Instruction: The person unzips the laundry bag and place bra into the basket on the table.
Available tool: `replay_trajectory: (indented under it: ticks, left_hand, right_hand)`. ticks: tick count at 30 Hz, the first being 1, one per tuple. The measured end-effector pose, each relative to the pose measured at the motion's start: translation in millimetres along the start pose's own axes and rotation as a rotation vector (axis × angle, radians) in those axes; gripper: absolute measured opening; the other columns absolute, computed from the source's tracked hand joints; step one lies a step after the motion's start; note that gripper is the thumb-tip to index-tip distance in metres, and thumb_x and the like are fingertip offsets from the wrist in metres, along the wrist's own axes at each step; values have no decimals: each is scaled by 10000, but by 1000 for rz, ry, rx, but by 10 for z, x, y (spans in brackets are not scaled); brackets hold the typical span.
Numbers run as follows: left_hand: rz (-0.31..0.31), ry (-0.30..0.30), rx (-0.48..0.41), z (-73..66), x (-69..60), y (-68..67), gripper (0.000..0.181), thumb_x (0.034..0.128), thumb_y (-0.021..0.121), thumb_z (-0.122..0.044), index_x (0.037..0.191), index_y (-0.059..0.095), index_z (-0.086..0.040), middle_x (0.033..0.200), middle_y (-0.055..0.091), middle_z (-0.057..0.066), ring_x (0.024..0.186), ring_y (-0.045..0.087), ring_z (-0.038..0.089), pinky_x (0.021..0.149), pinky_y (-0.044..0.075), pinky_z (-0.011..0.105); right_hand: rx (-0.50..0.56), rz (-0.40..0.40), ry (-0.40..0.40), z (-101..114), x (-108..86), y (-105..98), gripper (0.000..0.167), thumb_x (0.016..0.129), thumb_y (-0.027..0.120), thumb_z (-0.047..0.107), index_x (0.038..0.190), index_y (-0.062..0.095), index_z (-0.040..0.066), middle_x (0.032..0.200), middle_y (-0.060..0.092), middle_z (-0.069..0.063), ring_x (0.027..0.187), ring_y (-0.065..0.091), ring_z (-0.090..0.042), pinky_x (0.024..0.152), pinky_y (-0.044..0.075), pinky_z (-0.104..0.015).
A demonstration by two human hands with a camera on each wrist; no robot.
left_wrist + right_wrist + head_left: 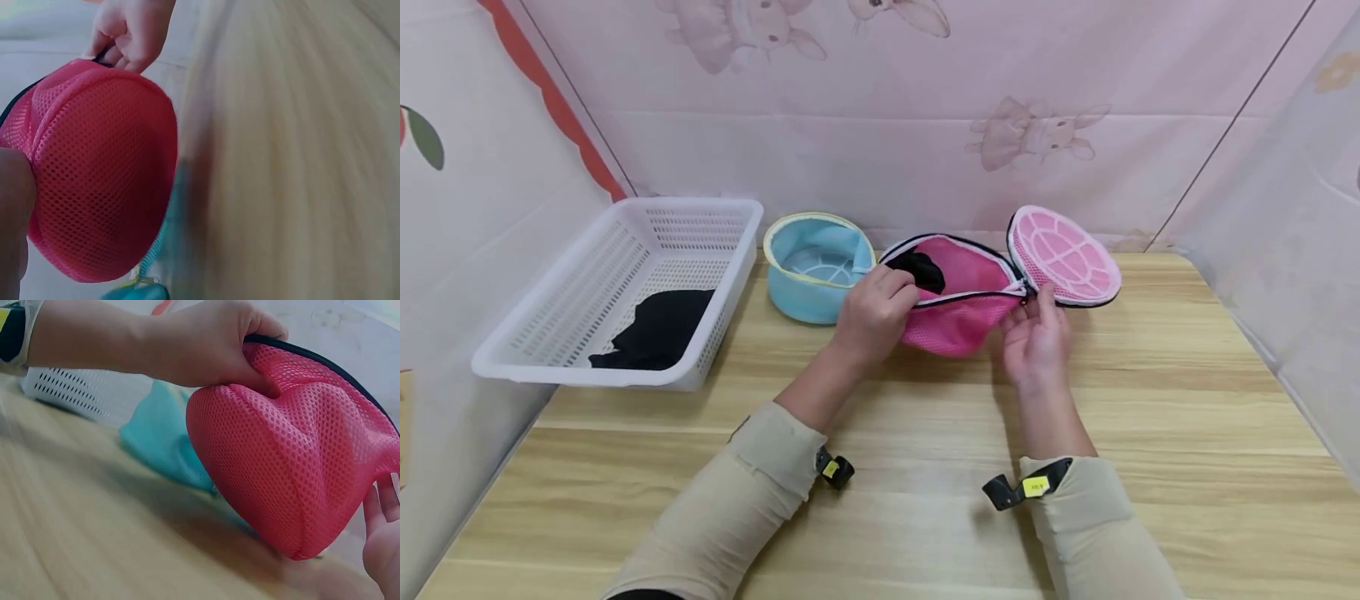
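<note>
A pink mesh laundry bag (958, 325) is between my hands, its zippered mouth unzipped and its round lid (1066, 254) folded out to the right. Inside the bag, near the left rim, lies a bunched black cloth (917, 271). My left hand (876, 315) grips the left side of the rim, with the thumb pressed on the mesh in the right wrist view. My right hand (1036, 343) pinches the rim by the lid's hinge and zipper end. In the left wrist view, the bag's rounded mesh underside (106, 175) appears raised off the table.
A light blue mesh laundry bag (808, 296) with a yellow rim stands with its mouth open, left of the pink one. Farther left is a white perforated plastic basket (722, 333) holding a black cloth (658, 329). The wooden table (917, 500) backs onto a rabbit-printed curtain (887, 167).
</note>
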State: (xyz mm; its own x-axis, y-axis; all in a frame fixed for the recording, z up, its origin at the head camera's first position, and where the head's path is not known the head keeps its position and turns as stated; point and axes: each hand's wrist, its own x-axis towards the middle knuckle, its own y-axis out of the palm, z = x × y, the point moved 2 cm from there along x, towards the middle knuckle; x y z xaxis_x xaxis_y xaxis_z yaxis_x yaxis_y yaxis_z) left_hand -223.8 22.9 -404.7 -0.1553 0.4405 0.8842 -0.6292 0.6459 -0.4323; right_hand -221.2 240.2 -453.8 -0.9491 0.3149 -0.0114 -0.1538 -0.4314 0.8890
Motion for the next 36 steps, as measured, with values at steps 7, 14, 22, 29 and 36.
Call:
replay_trajectory:
  ticks: [7, 14, 22, 29, 36]
  left_hand:
    - [172, -67, 37, 45, -64, 49, 142, 885, 608, -10, 758, 646, -60, 799, 671, 71, 750, 589, 238, 667, 497, 342]
    - [408, -85, 141, -11, 16, -27, 32, 827, 658, -142, 798, 645, -141, 819, 666, 26, 805, 598, 231, 682, 373, 403]
    - [709, -97, 86, -45, 180, -187, 471, 802, 648, -688, 878, 698, -226, 841, 648, -43, 841, 581, 171, 809, 338, 457]
    - [671, -220, -146, 18, 337, -185, 224, 950, 642, -359, 999, 702, -149, 965, 658, 2, 928, 605, 152, 843, 491, 327]
    - [1022, -258, -116, 0, 355, 28, 603, 840, 761, -402, 1358, 552, -174, 1302, 551, 52, 1241, 496, 218, 1059, 423, 427]
  right_hand:
    - [-59, -30, 39, -44, 46, -76, 252, 994, 549, 296, 1089, 583, 65, 821, 700, -60, 643, 593, -160, 590, 509, -264]
    - [-274, -13, -39, -90, 22, -100, 272, 982, 586, 324, 1080, 665, 83, 946, 743, -11, 899, 672, -111, 814, 514, -236]
    - [-384, 29, -22, -200, -12, -136, 483, 967, 624, 303, 1342, 556, 6, 1243, 660, -28, 1258, 551, -124, 1070, 401, -230]
    - [-456, -23, -56, -260, -20, -217, 166, 954, 628, 172, 835, 734, 128, 885, 722, 40, 944, 648, -83, 907, 484, -213]
    - [-556, -61, -53, -278, -35, -251, 261, 873, 611, 64, 641, 716, 120, 721, 686, 31, 749, 638, -79, 743, 512, -187]
